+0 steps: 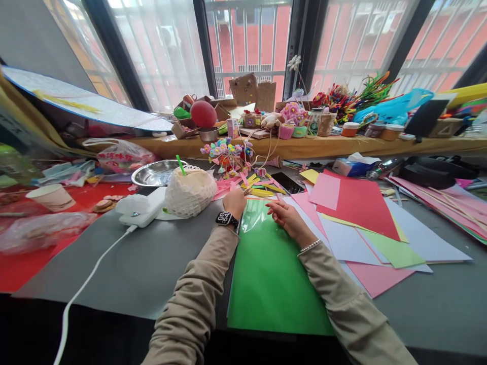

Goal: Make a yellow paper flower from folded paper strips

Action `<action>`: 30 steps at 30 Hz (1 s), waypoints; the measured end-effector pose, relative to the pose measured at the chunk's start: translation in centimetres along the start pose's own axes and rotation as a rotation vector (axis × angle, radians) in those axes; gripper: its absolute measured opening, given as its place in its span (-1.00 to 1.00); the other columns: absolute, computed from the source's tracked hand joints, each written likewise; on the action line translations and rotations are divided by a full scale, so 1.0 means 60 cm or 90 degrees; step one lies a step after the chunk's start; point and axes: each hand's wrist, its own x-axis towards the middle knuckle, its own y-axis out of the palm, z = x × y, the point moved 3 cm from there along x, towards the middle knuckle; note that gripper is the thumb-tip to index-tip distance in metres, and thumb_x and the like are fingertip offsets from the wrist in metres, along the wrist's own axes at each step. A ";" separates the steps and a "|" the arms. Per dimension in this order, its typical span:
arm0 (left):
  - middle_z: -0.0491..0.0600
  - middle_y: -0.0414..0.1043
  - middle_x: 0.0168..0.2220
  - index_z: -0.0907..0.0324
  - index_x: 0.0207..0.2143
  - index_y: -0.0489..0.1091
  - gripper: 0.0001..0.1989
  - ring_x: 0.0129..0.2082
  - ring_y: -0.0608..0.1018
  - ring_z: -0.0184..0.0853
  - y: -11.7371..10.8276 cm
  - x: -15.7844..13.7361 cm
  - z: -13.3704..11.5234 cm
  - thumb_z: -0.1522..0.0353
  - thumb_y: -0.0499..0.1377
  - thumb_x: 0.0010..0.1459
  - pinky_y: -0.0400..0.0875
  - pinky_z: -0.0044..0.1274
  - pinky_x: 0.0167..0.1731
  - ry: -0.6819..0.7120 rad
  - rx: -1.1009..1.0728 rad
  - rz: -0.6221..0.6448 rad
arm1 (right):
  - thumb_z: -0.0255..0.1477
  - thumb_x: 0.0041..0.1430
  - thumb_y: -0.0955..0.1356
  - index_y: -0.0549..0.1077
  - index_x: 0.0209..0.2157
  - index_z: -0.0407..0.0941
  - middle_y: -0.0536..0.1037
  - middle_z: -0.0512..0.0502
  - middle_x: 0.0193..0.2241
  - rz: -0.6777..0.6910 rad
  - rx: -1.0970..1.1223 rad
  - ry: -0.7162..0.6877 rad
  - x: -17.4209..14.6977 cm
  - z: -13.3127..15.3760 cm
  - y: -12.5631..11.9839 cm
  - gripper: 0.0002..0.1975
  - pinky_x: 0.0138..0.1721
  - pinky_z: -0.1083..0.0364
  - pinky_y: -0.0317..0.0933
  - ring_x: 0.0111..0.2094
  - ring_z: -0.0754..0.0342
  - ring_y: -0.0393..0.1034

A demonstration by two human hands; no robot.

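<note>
Person's two hands at a grey table [190, 248]. The left hand [234, 203], wearing a watch [225, 218], has its fingers curled and turned away from view beside yellow and pink paper strips [264, 191]; whether it grips one cannot be told. The right hand [291, 222] has its fingers loosely bent and slightly parted, over a glossy green sheet [274, 284]; contact is unclear. The green sheet runs from the table's near edge to the strips. Toward the right edge lie loose papers, a red sheet [357, 203] among them; a phone [291, 183] lies beyond the right hand. On the table's left half stand a netted white bundle [190, 192] and a metal dish [152, 175]. Along the far edge, a crowded ledge [182, 148] runs below barred windows [247, 35].
</note>
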 end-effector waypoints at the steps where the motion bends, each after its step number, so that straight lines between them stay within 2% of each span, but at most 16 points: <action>1: 0.17 0.44 -0.31 0.28 -0.25 0.36 -0.73 -0.26 0.48 -0.18 -0.001 -0.004 -0.003 0.37 -0.04 0.06 0.31 -0.50 -0.38 0.012 -0.004 -0.010 | -0.29 -0.22 0.41 0.45 -0.46 -0.17 0.43 0.05 -0.60 -0.013 0.000 0.003 0.000 0.000 0.000 -0.74 -0.74 0.30 -0.13 -0.71 0.36 0.09; 5: 0.09 0.44 -0.38 0.22 -0.27 0.33 -0.70 -0.33 0.48 -0.22 -0.021 -0.043 -0.037 0.25 -0.08 0.11 0.27 -0.53 -0.42 0.111 -0.058 -0.072 | -0.25 -0.22 0.40 0.45 -0.43 -0.17 0.48 -0.02 -0.52 -0.095 -0.005 -0.021 0.001 0.002 -0.006 -0.69 -0.62 0.29 0.11 -0.60 0.29 0.28; 8: 0.06 0.44 -0.40 0.20 -0.27 0.32 -0.76 -0.34 0.48 -0.25 -0.025 -0.081 -0.074 0.29 -0.06 0.11 0.25 -0.54 -0.41 0.208 -0.072 -0.056 | -0.21 -0.22 0.39 0.44 -0.45 -0.17 0.50 -0.04 -0.48 -0.165 0.001 -0.074 0.002 0.005 -0.014 -0.68 -0.49 0.22 0.25 -0.49 0.19 0.38; 11: 0.10 0.44 -0.41 0.24 -0.25 0.31 -0.75 -0.35 0.47 -0.26 -0.016 -0.107 -0.100 0.33 -0.09 0.13 0.23 -0.55 -0.42 0.283 -0.062 -0.040 | -0.20 -0.22 0.38 0.44 -0.47 -0.18 0.50 -0.04 -0.55 -0.210 -0.002 -0.105 0.002 0.007 -0.020 -0.67 -0.49 0.15 0.28 -0.49 0.11 0.40; 14: 0.10 0.44 -0.41 0.23 -0.24 0.32 -0.69 -0.36 0.48 -0.25 -0.011 -0.115 -0.109 0.24 -0.07 0.12 0.23 -0.54 -0.42 0.313 -0.100 -0.038 | -0.25 -0.21 0.38 0.45 -0.45 -0.19 0.49 -0.02 -0.59 -0.242 -0.005 -0.115 0.002 0.007 -0.026 -0.70 -0.52 0.14 0.27 -0.52 0.09 0.40; 17: 0.04 0.46 -0.38 0.17 -0.23 0.33 -0.65 -0.35 0.48 -0.28 -0.020 -0.100 -0.094 0.14 -0.05 0.08 0.23 -0.56 -0.42 0.253 -0.181 -0.062 | -0.28 -0.18 0.35 0.45 -0.45 -0.18 0.50 -0.01 -0.58 -0.280 -0.006 -0.113 0.002 0.005 -0.033 -0.74 -0.53 0.15 0.27 -0.54 0.11 0.39; 20: 0.03 0.46 -0.39 0.15 -0.22 0.34 -0.64 -0.36 0.48 -0.28 -0.033 -0.060 -0.053 0.16 -0.10 0.12 0.23 -0.54 -0.44 0.100 -0.201 -0.116 | -0.28 -0.15 0.33 0.45 -0.46 -0.18 0.52 -0.03 -0.54 -0.295 -0.029 -0.106 0.002 0.004 -0.036 -0.75 -0.52 0.16 0.27 -0.51 0.11 0.40; 22: 0.10 0.45 -0.38 0.18 -0.21 0.36 -0.64 -0.37 0.48 -0.23 -0.034 -0.029 -0.017 0.18 -0.07 0.10 0.24 -0.50 -0.45 -0.028 -0.155 -0.131 | -0.28 -0.14 0.33 0.45 -0.45 -0.18 0.52 -0.03 -0.53 -0.297 -0.037 -0.109 0.001 0.004 -0.037 -0.75 -0.52 0.16 0.26 -0.50 0.11 0.40; 23: 0.15 0.45 -0.38 0.22 -0.23 0.37 -0.65 -0.37 0.48 -0.20 -0.031 -0.015 -0.001 0.20 -0.06 0.10 0.24 -0.48 -0.45 -0.056 -0.144 -0.129 | -0.27 -0.13 0.33 0.45 -0.44 -0.18 0.52 -0.03 -0.52 -0.296 -0.039 -0.110 0.001 0.004 -0.036 -0.74 -0.53 0.16 0.26 -0.50 0.11 0.40; 26: 0.20 0.44 -0.38 0.33 -0.29 0.40 -0.60 -0.35 0.48 -0.18 -0.014 0.013 0.035 0.19 -0.05 0.09 0.24 -0.49 -0.45 -0.114 -0.097 -0.095 | -0.27 -0.13 0.32 0.44 -0.44 -0.17 0.52 -0.03 -0.54 -0.282 -0.043 -0.108 0.002 0.003 -0.034 -0.75 -0.53 0.17 0.26 -0.51 0.12 0.40; 27: 0.20 0.43 -0.38 0.36 -0.30 0.40 -0.57 -0.34 0.48 -0.18 -0.007 0.017 0.042 0.17 -0.04 0.08 0.24 -0.50 -0.46 -0.127 -0.088 -0.074 | -0.27 -0.13 0.32 0.44 -0.44 -0.17 0.52 -0.03 -0.54 -0.276 -0.044 -0.109 0.002 0.003 -0.033 -0.75 -0.53 0.17 0.26 -0.51 0.12 0.40; 30: 0.22 0.42 -0.35 0.41 -0.28 0.37 -0.57 -0.30 0.47 -0.16 0.004 0.019 0.050 0.19 -0.03 0.08 0.23 -0.50 -0.45 -0.130 -0.079 -0.081 | -0.28 -0.13 0.32 0.44 -0.44 -0.17 0.52 -0.03 -0.54 -0.267 -0.052 -0.113 0.001 0.002 -0.031 -0.75 -0.53 0.17 0.26 -0.51 0.13 0.40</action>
